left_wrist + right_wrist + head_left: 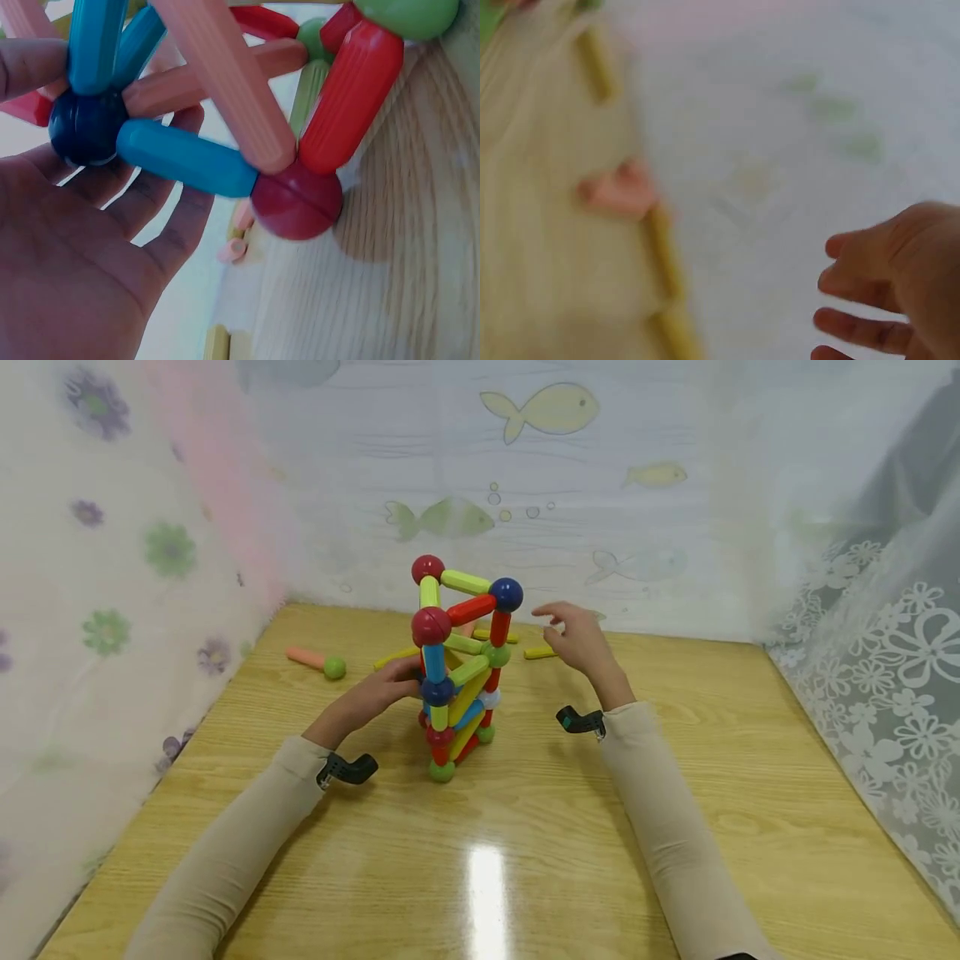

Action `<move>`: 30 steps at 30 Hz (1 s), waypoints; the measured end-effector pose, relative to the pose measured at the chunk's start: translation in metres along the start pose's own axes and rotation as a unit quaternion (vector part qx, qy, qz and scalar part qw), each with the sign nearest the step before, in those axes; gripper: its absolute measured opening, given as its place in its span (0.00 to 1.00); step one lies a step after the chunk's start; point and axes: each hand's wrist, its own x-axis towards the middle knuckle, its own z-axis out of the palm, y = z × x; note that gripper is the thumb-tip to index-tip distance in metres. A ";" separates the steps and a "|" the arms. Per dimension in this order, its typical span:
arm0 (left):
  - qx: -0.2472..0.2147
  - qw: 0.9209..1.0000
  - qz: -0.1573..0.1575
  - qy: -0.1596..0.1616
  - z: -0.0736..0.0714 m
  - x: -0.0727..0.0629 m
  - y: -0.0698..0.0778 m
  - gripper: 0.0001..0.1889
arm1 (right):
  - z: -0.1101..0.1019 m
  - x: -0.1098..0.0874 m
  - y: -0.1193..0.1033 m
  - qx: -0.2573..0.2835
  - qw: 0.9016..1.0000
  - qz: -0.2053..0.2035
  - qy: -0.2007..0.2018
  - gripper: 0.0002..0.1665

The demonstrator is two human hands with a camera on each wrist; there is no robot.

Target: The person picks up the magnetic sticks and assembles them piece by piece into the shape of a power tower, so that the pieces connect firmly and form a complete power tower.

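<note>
A tall tower of coloured rods and balls (472, 669) stands upright on the table, with a red ball (431, 626) and a dark blue ball (506, 595) among its top corners. My left hand (378, 695) grips the tower's left side. In the left wrist view, its thumb lies against a blue rod (97, 45) and its fingers reach behind a dark blue ball (88, 127). To the right of the tower, apart from it, my right hand (581, 643) hovers with loosely bent fingers and nothing in them.
An orange rod (304, 657) with a green ball (334, 667) lies left of the tower. Behind it are loose yellow rods, one (538, 653) near my right hand. A printed curtain (450, 452) borders the table's back.
</note>
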 end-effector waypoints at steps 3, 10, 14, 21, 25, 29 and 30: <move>0.008 1.000 -0.001 -0.005 -0.004 -0.001 -0.004 0.26 | 0.022 -0.002 0.030 -0.087 0.989 0.078 -0.093 0.28; 0.001 0.996 0.021 -0.083 -0.011 -0.004 -0.004 0.40 | 0.026 -0.008 0.053 -0.087 0.986 0.129 -0.059 0.19; 0.018 0.995 0.029 -0.090 -0.007 -0.002 -0.005 0.42 | 0.010 -0.003 0.025 0.076 0.992 0.090 0.052 0.21; 0.065 0.995 0.030 -0.066 -0.001 -0.002 -0.005 0.41 | -0.023 -0.015 -0.065 0.408 0.895 -0.042 0.175 0.12; 0.095 0.995 0.014 -0.037 0.002 -0.003 -0.003 0.40 | -0.023 -0.032 -0.099 0.462 0.865 -0.101 0.168 0.10; 0.102 0.995 -0.003 -0.005 0.005 -0.004 -0.003 0.37 | -0.009 -0.045 -0.122 0.460 0.870 -0.123 0.124 0.11; 0.101 0.995 -0.005 0.002 0.006 -0.004 -0.003 0.36 | -0.005 -0.047 -0.126 0.455 0.875 -0.123 0.111 0.11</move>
